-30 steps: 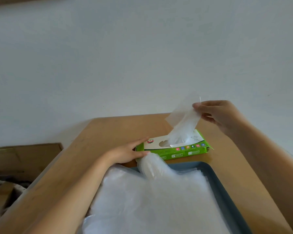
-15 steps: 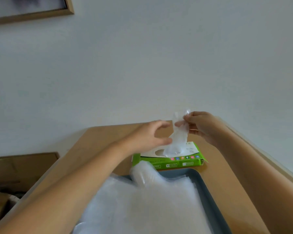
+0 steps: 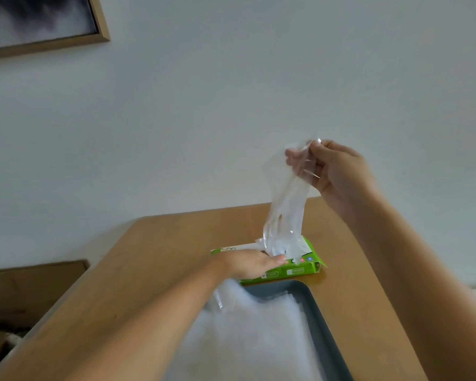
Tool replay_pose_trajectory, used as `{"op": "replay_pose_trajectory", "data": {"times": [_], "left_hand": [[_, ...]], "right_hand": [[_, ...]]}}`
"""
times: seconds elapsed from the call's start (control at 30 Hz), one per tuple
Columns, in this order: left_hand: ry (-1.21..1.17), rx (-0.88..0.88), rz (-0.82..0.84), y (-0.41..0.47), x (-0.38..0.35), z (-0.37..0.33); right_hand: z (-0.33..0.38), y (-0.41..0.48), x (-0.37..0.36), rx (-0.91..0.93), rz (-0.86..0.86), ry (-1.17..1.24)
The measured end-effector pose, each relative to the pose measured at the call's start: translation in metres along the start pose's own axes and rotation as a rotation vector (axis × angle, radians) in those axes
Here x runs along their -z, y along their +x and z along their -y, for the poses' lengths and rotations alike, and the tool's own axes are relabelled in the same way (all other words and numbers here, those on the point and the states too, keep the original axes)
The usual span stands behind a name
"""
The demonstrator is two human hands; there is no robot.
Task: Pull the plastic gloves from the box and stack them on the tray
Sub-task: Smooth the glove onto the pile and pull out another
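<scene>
A green and white glove box (image 3: 300,269) lies flat on the wooden table just behind a grey tray (image 3: 318,312). My left hand (image 3: 250,264) rests flat on the box top with straight fingers, holding it down. My right hand (image 3: 338,174) is raised well above the box and pinches the top edge of a clear plastic glove (image 3: 285,215). The glove hangs stretched downward, its lower end still at the box opening. A pile of clear gloves (image 3: 253,342) fills the tray.
The wooden table (image 3: 160,259) has its far edge against a white wall. A framed picture (image 3: 39,23) hangs at the upper left. A brown cardboard box (image 3: 25,292) stands on the floor left of the table.
My right hand has lifted higher and to the right, drawing the glove out long. My left hand has dropped from beside the glove onto the box top.
</scene>
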State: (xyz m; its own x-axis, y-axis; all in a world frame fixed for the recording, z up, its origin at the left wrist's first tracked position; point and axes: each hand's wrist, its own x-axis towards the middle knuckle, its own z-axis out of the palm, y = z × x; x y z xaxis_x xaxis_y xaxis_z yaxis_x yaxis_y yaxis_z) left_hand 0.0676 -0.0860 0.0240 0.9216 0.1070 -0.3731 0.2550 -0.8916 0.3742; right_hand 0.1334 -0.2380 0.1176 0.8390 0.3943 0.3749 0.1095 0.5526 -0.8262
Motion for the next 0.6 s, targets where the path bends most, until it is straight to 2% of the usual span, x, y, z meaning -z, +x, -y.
{"op": "replay_pose_trajectory", "data": {"times": [0.1,0.23,0.3,0.33,0.37,0.43,0.5,0.6], "left_hand": [[-0.087,-0.136,-0.109,-0.004,0.017,0.01],[-0.634,-0.298,-0.265,-0.039,0.042,0.024],[-0.934,-0.446,-0.19,-0.06,0.041,0.026],[-1.013,-0.432,-0.142,-0.072,0.042,0.019],[-1.045,-0.407,-0.09,-0.081,0.042,0.01],[-1.053,-0.477,-0.043,-0.103,0.03,-0.002],[-1.061,-0.466,-0.146,-0.123,0.014,-0.014],[-1.141,-0.37,-0.439,-0.133,0.002,-0.018]], "right_hand": [[0.02,-0.016,-0.011,-0.031,0.083,-0.046],[0.034,-0.039,-0.023,-0.098,0.147,-0.174],[0.038,-0.049,-0.029,-0.105,0.15,-0.196],[0.039,-0.055,-0.034,-0.103,0.147,-0.202],[0.039,-0.06,-0.038,-0.1,0.145,-0.206],[0.037,-0.071,-0.048,-0.092,0.15,-0.227],[0.035,-0.083,-0.056,-0.091,0.158,-0.247],[0.036,-0.097,-0.058,-0.11,0.155,-0.225]]}}
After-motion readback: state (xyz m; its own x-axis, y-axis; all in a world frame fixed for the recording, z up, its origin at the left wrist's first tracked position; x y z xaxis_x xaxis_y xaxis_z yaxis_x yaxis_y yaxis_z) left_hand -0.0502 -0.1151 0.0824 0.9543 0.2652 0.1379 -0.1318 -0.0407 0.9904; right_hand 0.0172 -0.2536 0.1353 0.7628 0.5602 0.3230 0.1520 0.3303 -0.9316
